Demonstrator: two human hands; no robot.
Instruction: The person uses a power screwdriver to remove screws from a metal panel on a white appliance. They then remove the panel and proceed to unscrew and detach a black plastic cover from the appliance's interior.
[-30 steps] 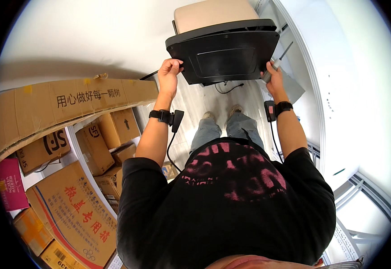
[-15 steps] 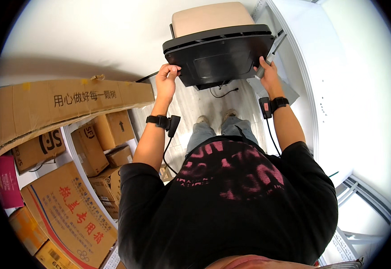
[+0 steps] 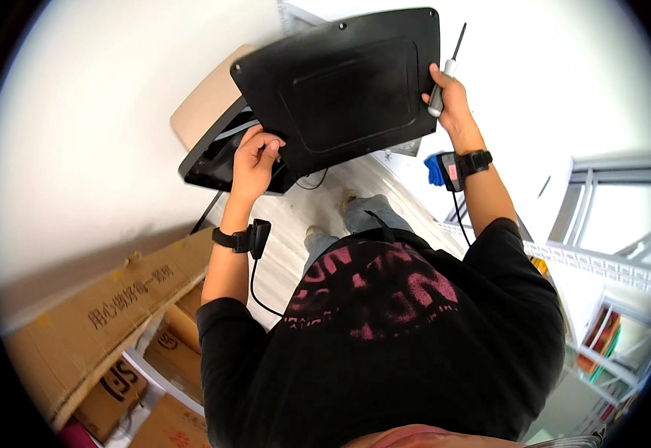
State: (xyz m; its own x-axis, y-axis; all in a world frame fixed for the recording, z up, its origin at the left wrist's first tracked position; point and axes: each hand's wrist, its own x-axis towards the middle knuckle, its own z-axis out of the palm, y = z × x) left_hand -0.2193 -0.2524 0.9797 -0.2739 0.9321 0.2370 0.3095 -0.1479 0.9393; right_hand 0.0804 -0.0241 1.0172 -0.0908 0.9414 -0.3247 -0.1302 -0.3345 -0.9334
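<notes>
A flat black cover panel (image 3: 351, 93) with a raised rectangular outline is held up in front of me. It stands apart from an upholstered beige piece (image 3: 207, 97) with a black frame (image 3: 209, 163), whose inner side shows at the left. My left hand (image 3: 254, 166) is closed at the panel's lower left edge, thumb and forefinger pressed together. My right hand (image 3: 451, 104) grips the panel's right edge and also holds a screwdriver (image 3: 443, 88) with a grey handle, its dark shaft pointing up. The left fingertips are partly hidden behind the panel.
A long cardboard box (image 3: 116, 313) lies on a shelf at the lower left, with more cartons (image 3: 172, 358) beneath. A white wall (image 3: 101, 89) rises on the left. White surfaces and metal racks (image 3: 594, 216) stand at the right. A blue item (image 3: 435, 170) sits by my right wrist.
The black panel has come away from the beige piece and moved up and right. The beige piece now shows farther left, tilted. My view has turned to the right.
</notes>
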